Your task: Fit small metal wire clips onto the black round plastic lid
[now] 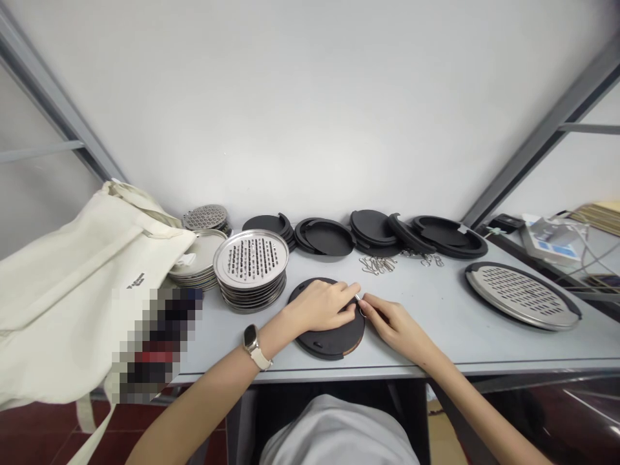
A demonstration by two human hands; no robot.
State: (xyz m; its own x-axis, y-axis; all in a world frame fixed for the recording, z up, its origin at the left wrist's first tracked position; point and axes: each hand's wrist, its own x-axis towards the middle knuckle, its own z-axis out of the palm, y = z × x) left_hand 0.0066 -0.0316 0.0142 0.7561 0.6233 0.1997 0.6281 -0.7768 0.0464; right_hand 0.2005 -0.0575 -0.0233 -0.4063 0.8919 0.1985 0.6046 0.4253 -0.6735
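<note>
A round black disc (322, 342) with a raised rim piece and a brown patch on its edge lies flat at the table's front. My left hand (322, 305) presses down on it, fingers curled over its right part. At that edge, my right hand (392, 323) pinches a small shiny metal hook (358, 297); the left index finger is right beside it. Fingers hide most of the hook, so I cannot tell how it is joined to the disc. Behind the hands is a loose pile of small metal hooks (378, 265).
A stack of metal grater plates (250, 258) stands left, with more round plates (206, 252) behind it. Black round holders (372, 226) line the wall. One grater plate in a black rim (526, 296) lies right. A cream cloth bag (87, 290) covers the left end.
</note>
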